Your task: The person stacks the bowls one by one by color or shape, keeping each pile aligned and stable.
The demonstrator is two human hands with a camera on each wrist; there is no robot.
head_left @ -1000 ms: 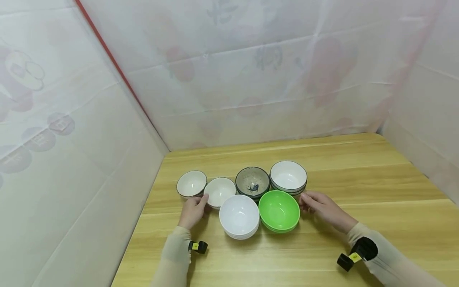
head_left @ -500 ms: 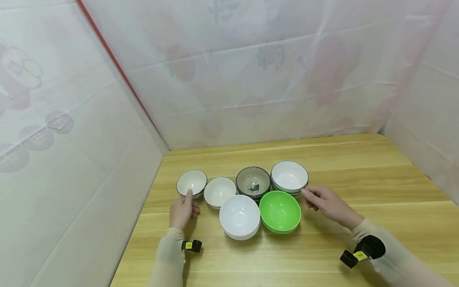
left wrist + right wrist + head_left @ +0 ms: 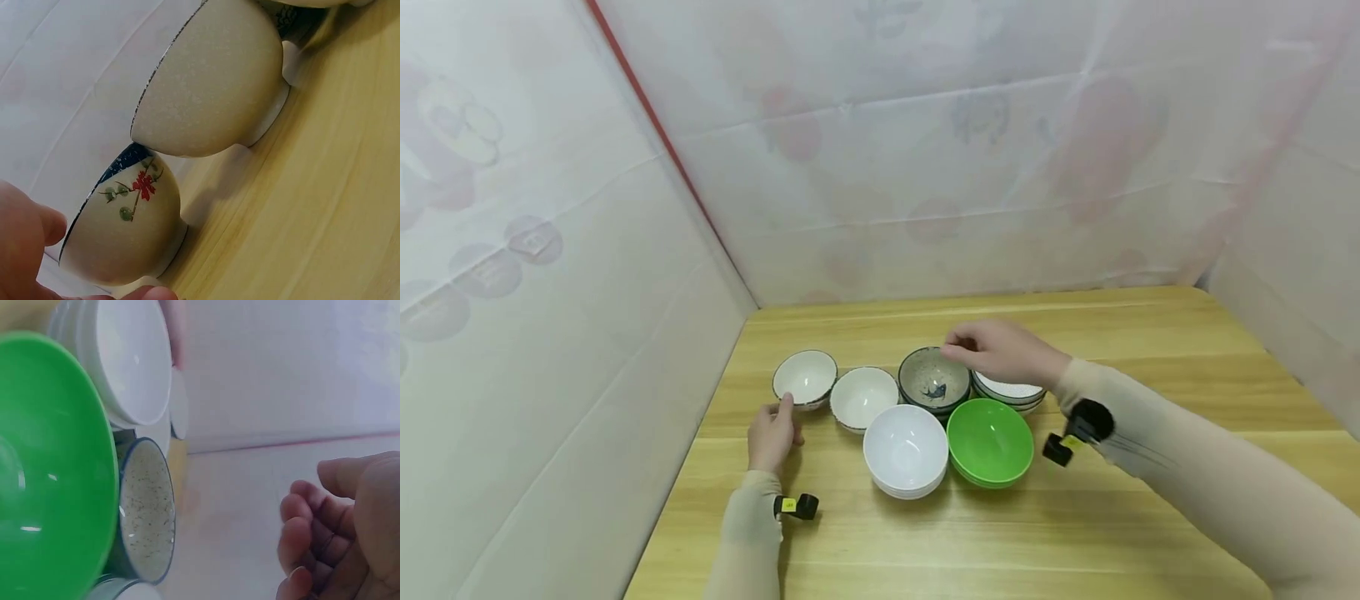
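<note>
A person's left hand [image 3: 770, 435] rests on the table [image 3: 1150, 367] with fingers loosely extended, the thumb tip touching the near rim of a small dark-rimmed bowl [image 3: 805, 377] at the far left of the group; it clasps nothing. In the left wrist view that bowl [image 3: 122, 234] shows a red flower and blue band on its side, with a plain speckled bowl [image 3: 209, 81] just beside it. The right hand [image 3: 1000, 354] hovers, fingers loosely curled and empty, above the gap between a speckled grey bowl [image 3: 932, 382] and a stack of white dark-rimmed bowls [image 3: 1011, 392], which it partly hides; the right wrist view shows its fingers [image 3: 312, 531] bent but clear of everything.

The surface is a pale wooden table, closed in on three sides by translucent white sheeting [image 3: 887, 150] with faint red prints; a red line [image 3: 655, 133] runs down the left corner.

Six bowl positions sit close together. In front stand a stack of white bowls [image 3: 905, 450] and a stack of green bowls [image 3: 990, 440], touching. All show no contents, though the grey bowl has a dark fish-like mark on its floor
</note>
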